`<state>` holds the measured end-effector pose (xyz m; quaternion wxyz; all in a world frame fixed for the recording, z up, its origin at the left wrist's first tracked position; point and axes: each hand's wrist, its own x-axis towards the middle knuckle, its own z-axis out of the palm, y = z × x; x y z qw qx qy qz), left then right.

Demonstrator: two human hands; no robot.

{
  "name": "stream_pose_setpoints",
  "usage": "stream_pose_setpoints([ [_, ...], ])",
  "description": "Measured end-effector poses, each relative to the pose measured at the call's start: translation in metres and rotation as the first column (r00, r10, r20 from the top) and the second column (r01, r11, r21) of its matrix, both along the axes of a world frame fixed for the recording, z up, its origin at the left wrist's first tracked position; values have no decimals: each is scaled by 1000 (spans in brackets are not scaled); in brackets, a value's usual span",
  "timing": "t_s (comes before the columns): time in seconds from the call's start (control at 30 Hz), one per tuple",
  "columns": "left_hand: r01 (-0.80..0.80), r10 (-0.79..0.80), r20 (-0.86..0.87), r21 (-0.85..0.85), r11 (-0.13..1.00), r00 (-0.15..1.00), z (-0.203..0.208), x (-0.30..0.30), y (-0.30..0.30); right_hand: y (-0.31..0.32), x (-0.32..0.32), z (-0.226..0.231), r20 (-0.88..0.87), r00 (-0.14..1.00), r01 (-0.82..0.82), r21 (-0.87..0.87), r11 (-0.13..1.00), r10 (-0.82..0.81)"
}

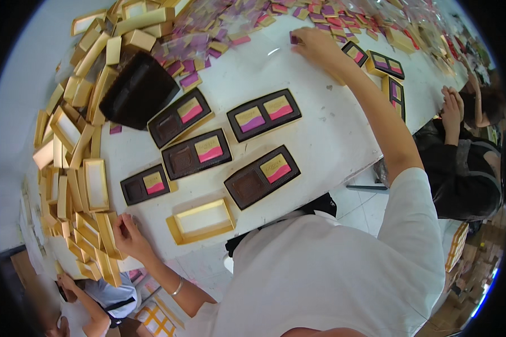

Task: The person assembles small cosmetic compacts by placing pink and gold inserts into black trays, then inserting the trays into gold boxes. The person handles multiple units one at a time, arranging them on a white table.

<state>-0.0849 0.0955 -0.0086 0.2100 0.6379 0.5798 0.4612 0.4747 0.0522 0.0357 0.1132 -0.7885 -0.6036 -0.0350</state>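
Note:
My right hand (315,48) reaches across the table, fingertips pinched on a small purple wrapped square (294,38). My left hand (131,240) is low at the left, fingers curled at the edge of a gold box (109,235); part of its grip is hidden. Between the hands lie gold boxes with dark brown inserts. One box (263,115) holds two wrapped squares, purple and pink. The others, such as the nearest one (262,177), have a pink-and-gold square in the right recess and a bare left recess. An empty gold box (201,221) sits at the table's near edge.
Gold boxes (76,132) are heaped along the left. A stack of dark inserts (139,90) leans beside them. Loose wrapped squares and clear plastic (225,28) cover the far side. More filled boxes (387,64) stand at right. Other people (461,163) sit at right and lower left.

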Motion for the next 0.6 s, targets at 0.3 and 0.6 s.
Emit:
stream_pose_setpoints([
  [0.3, -7, 4, 44, 55, 998, 999, 1, 6, 1, -9, -1, -9, 123, 974, -193, 12, 981, 190],
  [0.6, -24, 16, 96, 87, 996, 995, -1, 5, -2, -50, -72, 27, -503, 782, -122, 456, 881, 369],
])
